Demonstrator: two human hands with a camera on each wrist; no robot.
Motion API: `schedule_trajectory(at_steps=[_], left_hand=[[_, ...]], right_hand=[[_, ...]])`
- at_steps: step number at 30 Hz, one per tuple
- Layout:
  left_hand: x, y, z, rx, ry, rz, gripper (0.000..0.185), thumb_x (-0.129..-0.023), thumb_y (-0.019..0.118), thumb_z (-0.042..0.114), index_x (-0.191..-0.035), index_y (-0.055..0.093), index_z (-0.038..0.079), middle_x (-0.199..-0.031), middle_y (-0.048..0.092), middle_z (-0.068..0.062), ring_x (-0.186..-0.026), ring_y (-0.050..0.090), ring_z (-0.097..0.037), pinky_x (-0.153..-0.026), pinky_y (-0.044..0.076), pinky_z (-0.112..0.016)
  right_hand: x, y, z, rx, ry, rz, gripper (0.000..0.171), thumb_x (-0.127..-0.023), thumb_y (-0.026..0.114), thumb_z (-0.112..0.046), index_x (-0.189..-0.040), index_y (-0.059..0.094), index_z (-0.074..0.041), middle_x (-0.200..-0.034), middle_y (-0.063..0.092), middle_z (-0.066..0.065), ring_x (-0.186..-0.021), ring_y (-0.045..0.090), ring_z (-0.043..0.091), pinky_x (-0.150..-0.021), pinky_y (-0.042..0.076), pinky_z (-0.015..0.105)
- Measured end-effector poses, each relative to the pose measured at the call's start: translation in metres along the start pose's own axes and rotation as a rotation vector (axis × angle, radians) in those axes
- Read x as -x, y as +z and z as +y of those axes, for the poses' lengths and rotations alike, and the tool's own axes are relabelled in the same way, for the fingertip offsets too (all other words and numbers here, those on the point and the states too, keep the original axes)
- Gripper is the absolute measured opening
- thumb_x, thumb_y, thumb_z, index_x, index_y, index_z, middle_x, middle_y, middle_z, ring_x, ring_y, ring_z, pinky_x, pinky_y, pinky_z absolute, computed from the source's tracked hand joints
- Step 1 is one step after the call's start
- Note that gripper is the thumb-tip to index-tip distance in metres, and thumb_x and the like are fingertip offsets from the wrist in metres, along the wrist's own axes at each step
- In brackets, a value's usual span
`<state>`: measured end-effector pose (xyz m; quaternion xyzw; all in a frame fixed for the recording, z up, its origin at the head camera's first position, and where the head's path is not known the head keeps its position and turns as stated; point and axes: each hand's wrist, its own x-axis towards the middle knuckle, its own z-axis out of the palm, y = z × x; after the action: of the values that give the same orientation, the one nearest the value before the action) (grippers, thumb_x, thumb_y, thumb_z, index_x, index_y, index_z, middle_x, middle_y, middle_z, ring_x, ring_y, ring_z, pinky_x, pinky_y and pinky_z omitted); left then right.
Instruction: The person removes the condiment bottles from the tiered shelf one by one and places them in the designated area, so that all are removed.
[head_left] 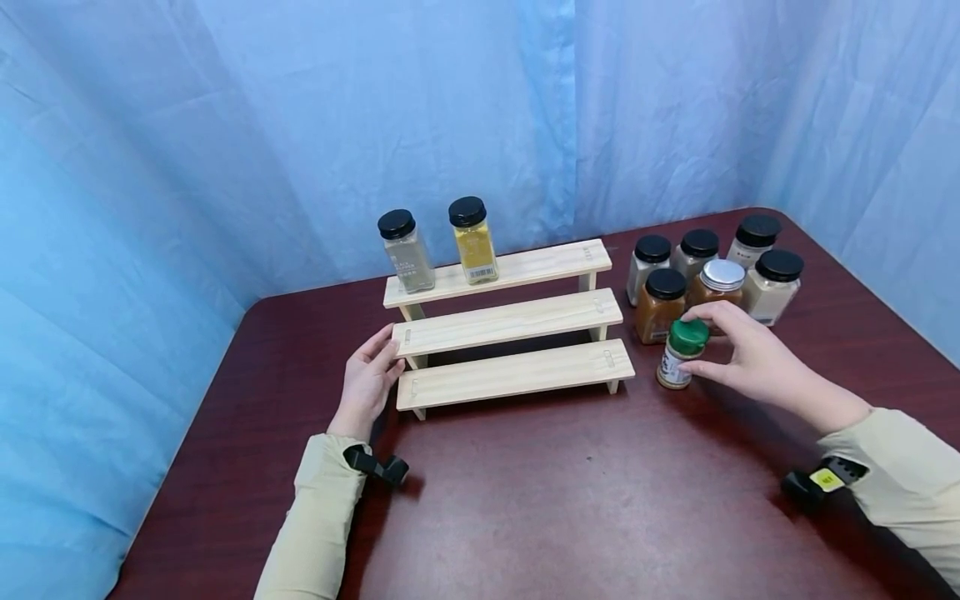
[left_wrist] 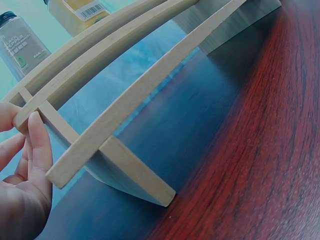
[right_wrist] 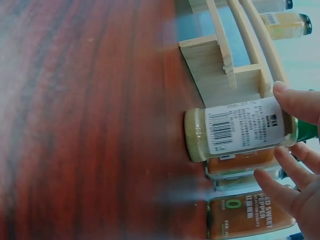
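A three-step wooden rack (head_left: 510, 322) stands on the dark red table. My left hand (head_left: 365, 382) pinches the left end of its middle step; the left wrist view shows thumb and finger on that step's edge (left_wrist: 26, 116). My right hand (head_left: 761, 354) holds a small spice jar (head_left: 675, 368) with a green cap, just right of the rack. The jar looks upright, its base at the tabletop. In the right wrist view the jar's barcode label (right_wrist: 245, 127) faces the camera. On the top step stand a grey black-pepper jar (head_left: 411, 262) and a yellow-filled jar (head_left: 476, 252), both black-lidded.
Behind my right hand several jars cluster: a brown one with a black lid (head_left: 660, 310), one with a silver lid (head_left: 722, 277), and a pale one (head_left: 771, 292) among them. Blue curtains (head_left: 375, 108) hang along the table's far and left sides.
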<state>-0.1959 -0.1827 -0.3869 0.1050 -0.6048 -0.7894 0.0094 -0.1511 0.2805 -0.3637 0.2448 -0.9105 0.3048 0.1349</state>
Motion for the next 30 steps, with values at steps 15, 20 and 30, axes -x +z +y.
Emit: schedule_trajectory(at_steps=[15, 20, 30], left_hand=[[-0.002, 0.000, -0.001, -0.017, 0.009, -0.006, 0.047, -0.097, 0.050, 0.002, -0.142, 0.039, -0.001, -0.090, 0.055, 0.009, -0.067, 0.054, -0.002, -0.062, 0.047, -0.013], [-0.001, 0.000, 0.000, -0.023, 0.003, -0.005, 0.047, -0.097, 0.050, 0.002, -0.143, 0.039, 0.000, -0.091, 0.055, 0.008, -0.068, 0.054, -0.002, -0.063, 0.047, -0.013], [0.001, 0.000, 0.000, -0.025, 0.007, 0.001, 0.047, -0.097, 0.050, 0.004, -0.142, 0.039, 0.000, -0.095, 0.055, 0.005, -0.069, 0.055, -0.003, -0.063, 0.048, -0.013]], right_hand=[[-0.009, -0.031, -0.007, -0.043, -0.004, 0.064, 0.057, -0.068, 0.080, 0.007, -0.118, 0.053, 0.003, -0.110, 0.053, 0.011, -0.099, 0.043, -0.020, -0.079, 0.036, -0.003], [-0.012, -0.037, -0.016, -0.062, -0.016, 0.087, 0.056, -0.069, 0.078, 0.009, -0.119, 0.054, 0.000, -0.113, 0.051, 0.008, -0.101, 0.046, -0.017, -0.080, 0.038, -0.002], [-0.029, -0.033, -0.046, -0.149, -0.120, 0.143, 0.049, -0.071, 0.073, 0.017, -0.114, 0.055, 0.004, -0.115, 0.048, -0.014, -0.105, 0.050, -0.010, -0.085, 0.041, 0.002]])
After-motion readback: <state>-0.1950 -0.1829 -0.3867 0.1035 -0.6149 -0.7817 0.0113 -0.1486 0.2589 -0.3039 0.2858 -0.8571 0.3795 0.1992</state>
